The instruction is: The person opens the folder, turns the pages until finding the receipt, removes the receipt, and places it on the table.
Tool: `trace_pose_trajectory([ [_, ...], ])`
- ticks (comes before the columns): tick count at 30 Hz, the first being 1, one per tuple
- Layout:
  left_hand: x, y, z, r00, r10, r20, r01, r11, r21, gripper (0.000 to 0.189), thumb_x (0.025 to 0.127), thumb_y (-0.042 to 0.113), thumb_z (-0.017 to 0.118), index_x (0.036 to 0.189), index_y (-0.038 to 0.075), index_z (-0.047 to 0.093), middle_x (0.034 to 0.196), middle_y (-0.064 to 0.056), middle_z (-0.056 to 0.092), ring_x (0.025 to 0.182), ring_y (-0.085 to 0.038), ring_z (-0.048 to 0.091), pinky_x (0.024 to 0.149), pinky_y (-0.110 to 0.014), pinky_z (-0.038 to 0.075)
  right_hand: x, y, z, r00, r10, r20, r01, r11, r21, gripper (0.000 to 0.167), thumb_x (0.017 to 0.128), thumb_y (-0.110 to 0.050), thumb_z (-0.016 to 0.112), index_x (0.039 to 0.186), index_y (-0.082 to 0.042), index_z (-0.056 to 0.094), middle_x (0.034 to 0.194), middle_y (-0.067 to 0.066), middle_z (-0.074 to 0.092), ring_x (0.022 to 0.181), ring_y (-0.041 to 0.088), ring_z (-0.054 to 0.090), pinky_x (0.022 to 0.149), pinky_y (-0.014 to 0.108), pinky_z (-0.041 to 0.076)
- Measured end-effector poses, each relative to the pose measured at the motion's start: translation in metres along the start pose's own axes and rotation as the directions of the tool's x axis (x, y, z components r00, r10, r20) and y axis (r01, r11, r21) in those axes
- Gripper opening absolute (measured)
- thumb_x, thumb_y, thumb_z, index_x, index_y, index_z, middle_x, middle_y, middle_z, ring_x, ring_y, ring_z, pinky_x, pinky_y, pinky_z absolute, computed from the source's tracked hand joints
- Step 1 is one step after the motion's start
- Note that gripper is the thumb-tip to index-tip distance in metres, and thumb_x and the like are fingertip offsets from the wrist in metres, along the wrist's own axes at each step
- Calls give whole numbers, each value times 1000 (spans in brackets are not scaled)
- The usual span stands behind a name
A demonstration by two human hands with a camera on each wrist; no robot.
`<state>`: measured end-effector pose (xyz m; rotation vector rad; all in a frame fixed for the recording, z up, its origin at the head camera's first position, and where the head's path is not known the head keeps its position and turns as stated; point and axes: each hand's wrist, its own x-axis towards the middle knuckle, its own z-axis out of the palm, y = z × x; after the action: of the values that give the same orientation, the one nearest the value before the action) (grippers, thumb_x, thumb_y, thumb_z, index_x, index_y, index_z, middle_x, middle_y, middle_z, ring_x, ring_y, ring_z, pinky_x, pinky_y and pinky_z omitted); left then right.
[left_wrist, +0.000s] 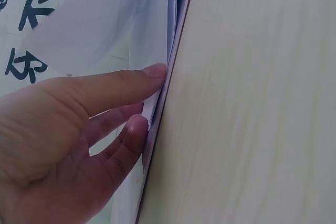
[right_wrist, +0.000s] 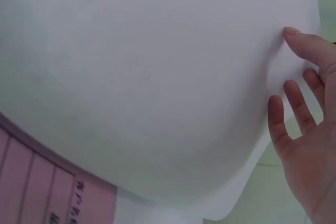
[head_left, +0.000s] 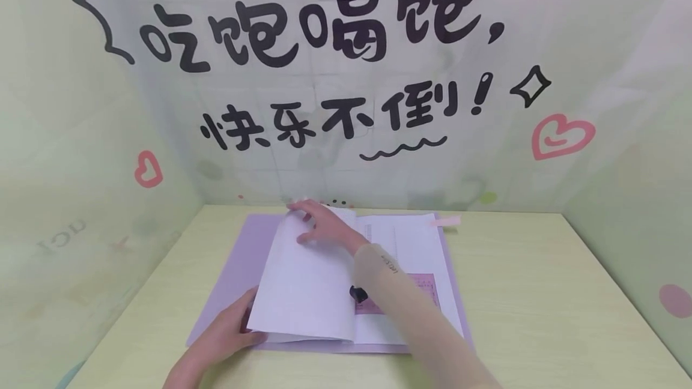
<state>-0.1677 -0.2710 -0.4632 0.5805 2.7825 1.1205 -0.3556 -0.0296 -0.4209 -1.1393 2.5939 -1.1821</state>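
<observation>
An open notebook in a pale purple cover (head_left: 224, 281) lies on the table. White pages (head_left: 308, 293) stand partly lifted over its left half. My left hand (head_left: 227, 326) pinches the pages near their lower left corner, the thumb over the edge and fingers partly hidden behind; the left wrist view shows this hand (left_wrist: 68, 145) close up, at the page edge. My right hand (head_left: 327, 227) touches the top left part of the page with its fingers spread. In the right wrist view, that hand (right_wrist: 315, 145) lies against the curved white page (right_wrist: 157, 77).
On the right page (head_left: 416, 242) is a pink printed sheet (head_left: 427, 290), partly behind the right sleeve (head_left: 405, 299). A pink tab (head_left: 449, 221) sticks out at the upper right. A small black object (head_left: 357, 294) shows by the sleeve. Printed fabric walls (head_left: 346, 179) surround the table (head_left: 540, 305).
</observation>
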Motion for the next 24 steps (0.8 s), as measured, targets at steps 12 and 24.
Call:
trace_pose_trajectory([
  [12,1,-1,-1,1000,-10,29,12,997,-81,105,71,-2,79,156,5,18,111,-20,61,82,1,53,68,-20,49,-8,10,30,978,163,133,-158,987,-41,91,82,-15,78,157,-27,27,160,-2,33,127,18,48,112,34,39],
  [24,-2,-4,1,982,184,-28,-183,981,58,68,69,-3,78,133,0,55,119,-14,58,85,1,47,68,-18,47,-11,12,42,970,186,155,-169,978,-120,94,81,-15,78,157,-26,25,162,-2,33,145,26,32,121,41,29],
])
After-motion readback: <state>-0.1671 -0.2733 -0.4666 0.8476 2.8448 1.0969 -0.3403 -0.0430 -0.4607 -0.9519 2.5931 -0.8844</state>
